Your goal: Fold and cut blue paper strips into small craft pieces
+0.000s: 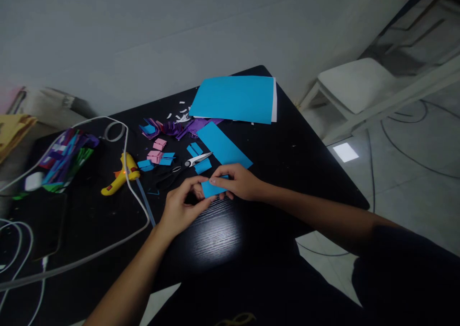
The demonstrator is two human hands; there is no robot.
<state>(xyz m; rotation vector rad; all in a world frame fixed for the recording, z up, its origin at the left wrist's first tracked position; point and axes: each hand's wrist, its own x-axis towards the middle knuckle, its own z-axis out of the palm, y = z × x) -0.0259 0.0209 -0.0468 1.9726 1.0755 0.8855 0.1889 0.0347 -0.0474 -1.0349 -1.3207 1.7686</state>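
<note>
Between my two hands is a small piece of blue paper [209, 190], held just above the black table. My left hand [181, 203] pinches its left end between thumb and fingers. On the right part of it, the thumb and fingers of my right hand [240, 181] are pressed together. Just beyond my hands lie scissors [199, 159] with the blades pointing right, partly over small blue paper pieces [203, 167]. A longer blue strip [226, 146] rests behind my right hand. Folded pink pieces [155, 157] and blue pieces [145, 165] lie to the left.
A yellow glue gun [120, 175] with a blue-grey stick lies left, beside a white cable [138, 203]. Large blue sheets [235, 96] sit at the back, near purple paper [197, 126] and white scraps. A phone [49, 227] is at far left; a white stool [355, 84] stands right.
</note>
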